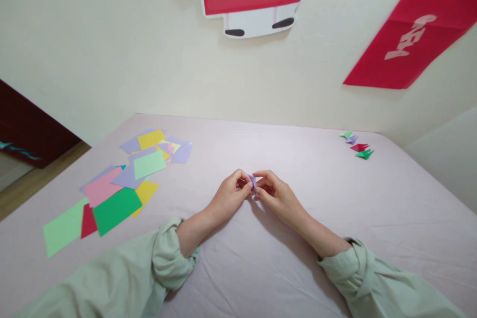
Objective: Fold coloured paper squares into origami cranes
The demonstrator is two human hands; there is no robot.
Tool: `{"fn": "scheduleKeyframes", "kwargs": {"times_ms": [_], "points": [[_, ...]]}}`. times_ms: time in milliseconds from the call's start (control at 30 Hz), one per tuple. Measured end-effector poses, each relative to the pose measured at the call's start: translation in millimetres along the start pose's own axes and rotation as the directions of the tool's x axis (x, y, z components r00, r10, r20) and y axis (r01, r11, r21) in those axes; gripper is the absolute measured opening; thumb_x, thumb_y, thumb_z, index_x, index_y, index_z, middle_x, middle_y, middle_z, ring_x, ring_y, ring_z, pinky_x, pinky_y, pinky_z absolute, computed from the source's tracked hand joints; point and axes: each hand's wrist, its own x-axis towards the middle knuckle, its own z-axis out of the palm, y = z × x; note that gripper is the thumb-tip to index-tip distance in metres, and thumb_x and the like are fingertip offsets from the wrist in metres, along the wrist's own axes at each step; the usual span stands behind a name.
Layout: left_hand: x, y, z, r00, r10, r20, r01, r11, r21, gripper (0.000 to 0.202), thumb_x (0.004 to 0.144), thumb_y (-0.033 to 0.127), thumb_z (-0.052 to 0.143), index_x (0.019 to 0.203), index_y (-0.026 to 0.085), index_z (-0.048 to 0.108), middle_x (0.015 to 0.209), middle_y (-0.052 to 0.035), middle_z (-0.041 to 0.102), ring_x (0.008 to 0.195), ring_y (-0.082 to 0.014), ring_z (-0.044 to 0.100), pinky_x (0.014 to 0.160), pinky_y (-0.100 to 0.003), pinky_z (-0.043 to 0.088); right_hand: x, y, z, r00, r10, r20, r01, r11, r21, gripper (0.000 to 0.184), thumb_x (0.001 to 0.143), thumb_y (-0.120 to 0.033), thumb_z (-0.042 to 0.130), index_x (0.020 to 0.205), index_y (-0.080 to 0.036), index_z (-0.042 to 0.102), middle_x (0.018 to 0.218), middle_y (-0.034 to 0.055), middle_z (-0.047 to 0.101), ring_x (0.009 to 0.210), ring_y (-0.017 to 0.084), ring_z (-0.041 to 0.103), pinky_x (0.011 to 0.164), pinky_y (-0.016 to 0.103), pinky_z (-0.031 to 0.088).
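Note:
A small piece of folded purple paper [253,182] is held just above the middle of the table, between my two hands. My left hand [231,193] pinches its left side between thumb and fingers. From the right, my right hand [278,194] closes on the paper's other edge with thumb and fingertips. Most of the paper is hidden by the fingers, so its exact folded shape cannot be made out.
Coloured paper sheets lie loosely piled on the left, a dark green sheet [117,210] among them. Several folded paper cranes, one of them red [359,147], stand at the far right. A pale cloth [238,268] covers the table, which meets a wall [238,79] behind.

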Motion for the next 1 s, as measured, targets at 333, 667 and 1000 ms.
{"fn": "scheduleKeyframes", "kwargs": {"times_ms": [333, 667, 1000], "points": [[0.3, -2.8, -0.2, 1.000, 0.023, 0.015, -0.023, 1.000, 0.012, 0.013, 0.083, 0.022, 0.059, 0.074, 0.017, 0.050, 0.074, 0.0023, 0.056, 0.070, -0.0115, 0.055, 0.065, -0.024, 0.045, -1.3, -7.7, -0.5, 1.000, -0.020, 0.009, 0.021, 0.995, -0.095, 0.030, 0.088, -0.022, 0.055, 0.118, -0.021, 0.054, 0.084, 0.0003, 0.068, 0.073, 0.014, 0.063, 0.067, 0.025, 0.048], [-0.9, -3.5, -0.1, 0.998, 0.024, 0.055, -0.025, 1.000, 0.019, 0.012, 0.083, 0.021, 0.057, 0.093, 0.017, 0.059, 0.091, -0.0025, 0.062, 0.081, -0.0136, 0.059, 0.074, -0.026, 0.049, 2.5, -4.7, -5.2, 0.999, 0.041, -0.022, -0.042, 0.999, -0.026, 0.026, 0.092, -0.028, 0.047, 0.114, -0.018, 0.057, 0.080, 0.0008, 0.066, 0.069, 0.014, 0.059, 0.063, 0.026, 0.044], [-1.8, -0.7, 0.6, 0.997, 0.031, 0.075, -0.031, 0.999, -0.009, 0.013, 0.082, 0.018, 0.057, 0.095, 0.016, 0.059, 0.093, -0.0042, 0.064, 0.086, -0.0152, 0.061, 0.079, -0.028, 0.050, 3.4, -9.2, -7.7, 0.998, 0.059, -0.022, -0.059, 0.998, 0.002, 0.027, 0.090, -0.030, 0.048, 0.112, -0.019, 0.057, 0.074, -0.0009, 0.063, 0.065, 0.014, 0.058, 0.060, 0.026, 0.043]]}}
